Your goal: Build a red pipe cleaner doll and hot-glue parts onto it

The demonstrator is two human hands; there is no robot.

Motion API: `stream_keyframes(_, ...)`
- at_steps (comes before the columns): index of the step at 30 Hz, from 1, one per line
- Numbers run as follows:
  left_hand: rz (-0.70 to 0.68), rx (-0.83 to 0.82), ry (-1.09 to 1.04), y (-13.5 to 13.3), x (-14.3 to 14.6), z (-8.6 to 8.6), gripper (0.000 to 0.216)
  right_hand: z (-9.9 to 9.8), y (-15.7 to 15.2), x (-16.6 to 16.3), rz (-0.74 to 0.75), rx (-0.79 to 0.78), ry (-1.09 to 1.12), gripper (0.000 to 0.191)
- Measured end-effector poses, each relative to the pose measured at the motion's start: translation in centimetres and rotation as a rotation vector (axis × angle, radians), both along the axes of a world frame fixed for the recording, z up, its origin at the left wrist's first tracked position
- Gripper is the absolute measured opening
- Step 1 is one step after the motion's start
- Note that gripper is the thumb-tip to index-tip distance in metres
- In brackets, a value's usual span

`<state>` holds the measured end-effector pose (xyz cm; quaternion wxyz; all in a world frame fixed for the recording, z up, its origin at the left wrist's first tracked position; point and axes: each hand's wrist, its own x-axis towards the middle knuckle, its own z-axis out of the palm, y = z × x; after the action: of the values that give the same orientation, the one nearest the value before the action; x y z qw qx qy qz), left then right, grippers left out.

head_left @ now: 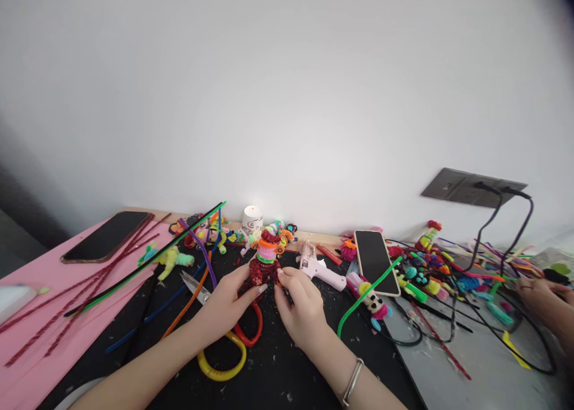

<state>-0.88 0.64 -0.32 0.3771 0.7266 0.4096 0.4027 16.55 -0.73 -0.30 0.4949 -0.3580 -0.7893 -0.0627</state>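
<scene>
Between both hands, over the black mat (287, 380), is a small pipe-cleaner doll (268, 253) with dark red tinsel legs, pink and green bands and an orange collar. My left hand (231, 296) pinches its lower left side. My right hand (302, 305) has thumb and fingers closed on its lower right side. Fingers cover part of the legs. Under my left hand lie scissors (219, 375) with one yellow and one red handle; the wrist hides their middle. Orange, purple and blue pipe cleaners (182, 314) lie left of that hand. A pale pink glue gun (323, 272) rests beyond my right hand.
A white paper cup (252, 220) stands by the wall. Phones lie at left (107, 236) and right (375, 257). Dark red pipe cleaners (85, 296) cross a pink sheet (27, 344). Black cables (482, 242) run from a wall socket (475, 187). Another person's hand (540, 296) is at right.
</scene>
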Motion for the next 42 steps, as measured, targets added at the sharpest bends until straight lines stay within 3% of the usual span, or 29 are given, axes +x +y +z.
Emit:
stream_keyframes(31,-0.003,0.041,0.094,0.13,0.05,0.31,0.032,-0.17,0.49,0.39,0.066,-0.104,0.036,0.018)
stream_keyframes(42,-0.016,-0.136,-0.132,0.52,0.58,-0.1,0.042,-0.38,0.7,-0.44,0.035,-0.165,0.186,0.023)
